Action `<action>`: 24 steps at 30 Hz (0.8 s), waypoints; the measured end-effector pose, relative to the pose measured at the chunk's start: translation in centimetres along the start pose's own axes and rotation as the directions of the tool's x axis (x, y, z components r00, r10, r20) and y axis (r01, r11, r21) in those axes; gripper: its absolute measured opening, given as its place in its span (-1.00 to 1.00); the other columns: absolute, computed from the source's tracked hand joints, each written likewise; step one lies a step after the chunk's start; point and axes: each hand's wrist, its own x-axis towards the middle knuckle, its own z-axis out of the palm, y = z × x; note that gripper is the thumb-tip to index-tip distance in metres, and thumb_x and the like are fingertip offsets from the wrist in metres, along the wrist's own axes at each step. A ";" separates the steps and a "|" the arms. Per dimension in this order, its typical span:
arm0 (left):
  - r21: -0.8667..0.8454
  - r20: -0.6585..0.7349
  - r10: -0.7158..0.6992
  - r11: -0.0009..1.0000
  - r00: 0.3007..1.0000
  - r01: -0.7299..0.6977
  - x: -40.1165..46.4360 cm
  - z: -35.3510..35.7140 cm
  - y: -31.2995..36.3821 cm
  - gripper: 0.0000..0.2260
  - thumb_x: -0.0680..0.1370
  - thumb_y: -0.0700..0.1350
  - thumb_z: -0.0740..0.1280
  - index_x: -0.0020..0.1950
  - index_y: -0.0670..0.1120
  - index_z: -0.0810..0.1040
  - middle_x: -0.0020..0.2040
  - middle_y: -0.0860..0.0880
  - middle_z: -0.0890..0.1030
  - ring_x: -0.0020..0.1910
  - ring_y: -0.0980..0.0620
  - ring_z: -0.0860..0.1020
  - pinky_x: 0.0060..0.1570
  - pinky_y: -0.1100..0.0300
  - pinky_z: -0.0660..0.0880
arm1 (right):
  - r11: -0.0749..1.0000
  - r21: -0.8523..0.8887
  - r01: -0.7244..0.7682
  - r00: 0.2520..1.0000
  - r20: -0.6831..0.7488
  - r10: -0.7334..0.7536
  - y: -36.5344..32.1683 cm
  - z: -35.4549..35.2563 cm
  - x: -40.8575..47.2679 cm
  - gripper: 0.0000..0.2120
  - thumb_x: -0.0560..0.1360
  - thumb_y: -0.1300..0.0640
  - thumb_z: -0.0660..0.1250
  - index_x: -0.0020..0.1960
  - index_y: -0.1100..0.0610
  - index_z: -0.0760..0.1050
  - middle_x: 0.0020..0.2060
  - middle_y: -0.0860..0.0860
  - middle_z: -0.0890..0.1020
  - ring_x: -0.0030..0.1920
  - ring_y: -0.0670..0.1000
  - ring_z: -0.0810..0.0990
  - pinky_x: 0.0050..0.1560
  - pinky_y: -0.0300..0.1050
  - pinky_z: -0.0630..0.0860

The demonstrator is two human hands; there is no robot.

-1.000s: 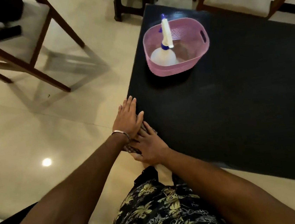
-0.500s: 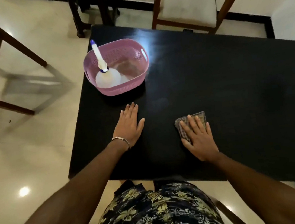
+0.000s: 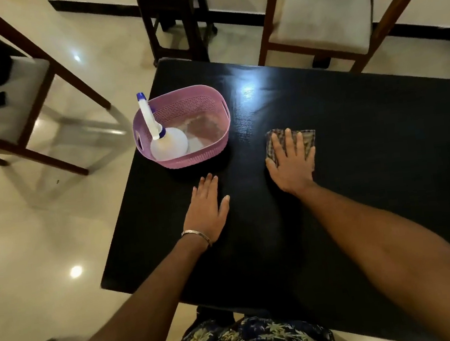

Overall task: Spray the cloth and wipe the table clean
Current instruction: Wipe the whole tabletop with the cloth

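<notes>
A folded checked cloth lies on the black table, right of centre. My right hand presses flat on it with straight, spread fingers and covers most of it. My left hand rests flat on the bare tabletop near the left front, fingers straight, a thin bangle on the wrist. A white spray bottle with a blue-tipped nozzle stands inside a pink plastic basket at the table's far left corner.
A wooden chair with a pale cushion stands beyond the far edge. A dark stool is behind the basket. Another wooden chair stands on the glossy floor to the left. The table's left edge runs just past my left hand.
My right hand has slid the cloth from the table's near left corner to the right and then farther from me. My left hand stayed flat on the table.
</notes>
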 end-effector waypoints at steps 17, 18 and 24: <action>-0.091 -0.099 0.007 0.996 0.995 -0.016 0.0 -1.4 -3.5 -0.56 0.65 0.01 0.09 0.52 -0.08 0.23 0.51 -0.06 0.29 0.51 0.01 0.21 0.49 0.11 0.12 | 0.978 -0.008 0.208 0.978 0.037 -0.207 -1.8 4.5 -11.3 -0.33 0.55 -0.25 0.04 0.60 -0.24 -0.12 0.60 -0.10 -0.19 0.61 0.07 -0.17 0.52 0.35 -0.12; -0.114 -0.106 -0.023 0.993 0.994 0.011 -0.2 -1.5 -3.2 -0.56 0.65 0.02 0.10 0.51 -0.06 0.25 0.50 -0.04 0.32 0.48 0.02 0.28 0.46 0.10 0.21 | 0.997 -0.005 0.082 0.996 0.029 -0.082 0.3 3.9 -11.1 -0.33 0.57 -0.27 0.01 0.60 -0.24 -0.17 0.59 -0.10 -0.24 0.60 0.08 -0.20 0.53 0.33 -0.16; -0.168 -0.141 -0.050 0.985 0.989 0.026 -0.3 -1.3 -1.7 -0.64 0.64 0.04 0.10 0.38 -0.03 0.45 0.31 0.00 0.54 0.27 0.04 0.51 0.27 0.12 0.42 | 0.952 0.095 -0.291 0.956 -0.001 0.292 0.1 3.3 -11.4 -0.31 0.61 -0.23 0.03 0.63 -0.11 -0.19 0.61 0.04 -0.21 0.59 0.17 -0.26 0.51 0.36 -0.20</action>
